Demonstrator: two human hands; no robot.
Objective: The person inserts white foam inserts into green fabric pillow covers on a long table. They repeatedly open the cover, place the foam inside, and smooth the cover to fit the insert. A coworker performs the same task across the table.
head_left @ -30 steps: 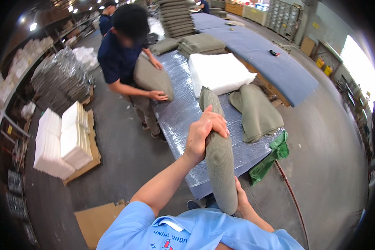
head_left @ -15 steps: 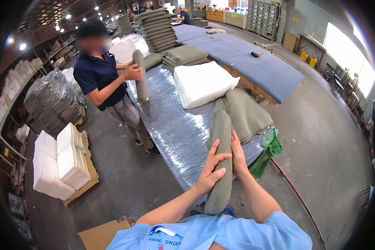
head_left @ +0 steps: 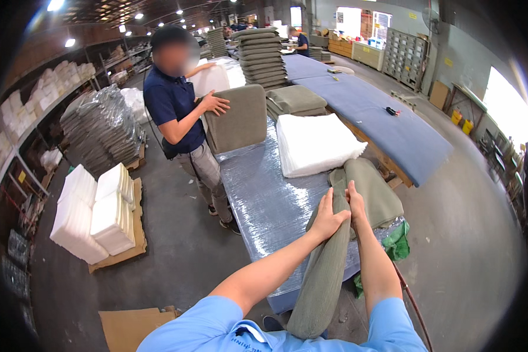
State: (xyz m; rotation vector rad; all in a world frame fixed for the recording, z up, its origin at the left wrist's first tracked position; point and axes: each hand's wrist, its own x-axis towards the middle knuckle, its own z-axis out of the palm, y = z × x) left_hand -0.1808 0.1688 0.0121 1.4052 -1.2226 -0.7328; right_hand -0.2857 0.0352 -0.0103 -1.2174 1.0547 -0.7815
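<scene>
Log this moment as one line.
left hand: holding olive cushion, far end | right hand: same end, right side | white padding stack: on plastic-covered table | co-worker: touching squarish cushion

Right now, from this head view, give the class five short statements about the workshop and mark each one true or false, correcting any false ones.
1. The left hand and right hand are both on one grey-green padded piece. True.
2. The co-worker wears a light blue shirt. False: it is dark blue.
3. A black-and-red tool lies on the blue tabletop. True.
4. The white stacks on the floor have nothing beneath them. False: cardboard lies under them.
5. Green plastic hangs at the plastic-covered table's right side. True.
</scene>
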